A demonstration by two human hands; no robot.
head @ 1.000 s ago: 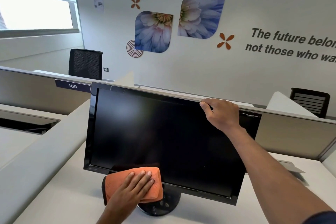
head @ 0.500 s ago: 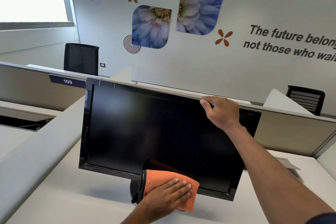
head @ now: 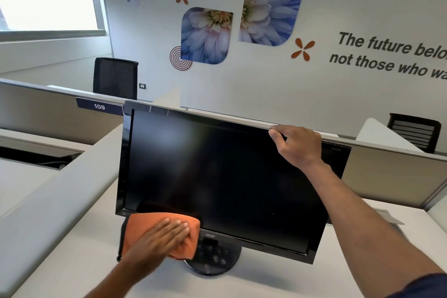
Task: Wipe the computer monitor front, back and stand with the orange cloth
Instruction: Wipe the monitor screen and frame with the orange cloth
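A black computer monitor (head: 217,172) with a dark screen stands tilted on a round black stand (head: 214,261) on a white desk (head: 72,261). My left hand (head: 162,237) presses the folded orange cloth (head: 145,222) flat against the monitor's lower left bezel, fingers straight on the cloth. At the top edge, right of centre, my right hand (head: 297,145) grips the monitor, fingers curled over the rim. The monitor's back is hidden.
A grey partition (head: 387,172) runs behind the monitor, with a "109" label (head: 99,106) at the left. A low divider (head: 60,201) borders the desk on the left. Black chairs (head: 115,78) stand beyond, against a wall with flower pictures.
My left hand slid the orange cloth right along the bottom bezel, then back left to the lower left corner. My right hand kept its hold on the top edge.
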